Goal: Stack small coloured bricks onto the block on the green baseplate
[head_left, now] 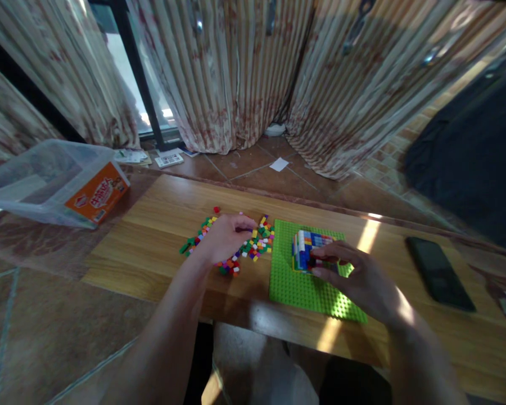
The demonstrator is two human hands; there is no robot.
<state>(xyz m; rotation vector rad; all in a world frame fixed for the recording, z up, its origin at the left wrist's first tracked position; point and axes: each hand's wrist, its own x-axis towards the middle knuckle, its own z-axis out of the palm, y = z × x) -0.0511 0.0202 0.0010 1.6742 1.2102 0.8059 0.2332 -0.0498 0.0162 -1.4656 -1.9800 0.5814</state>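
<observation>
A green studded baseplate point(303, 287) lies on a low wooden table point(152, 236). A small multicoloured brick build point(306, 247) stands on the plate. My right hand point(358, 275) rests against the build's right side, fingers curled round it. Left of the plate lies a pile of loose coloured bricks point(253, 242). My left hand point(225, 236) sits on top of that pile, fingers bent down and pinched into the bricks; what they pinch is hidden.
A black phone point(439, 273) lies at the table's right. A clear plastic tub with an orange label point(63, 183) stands on the floor to the left. Curtains point(236, 73) hang behind, with papers point(168, 160) on the tiled floor.
</observation>
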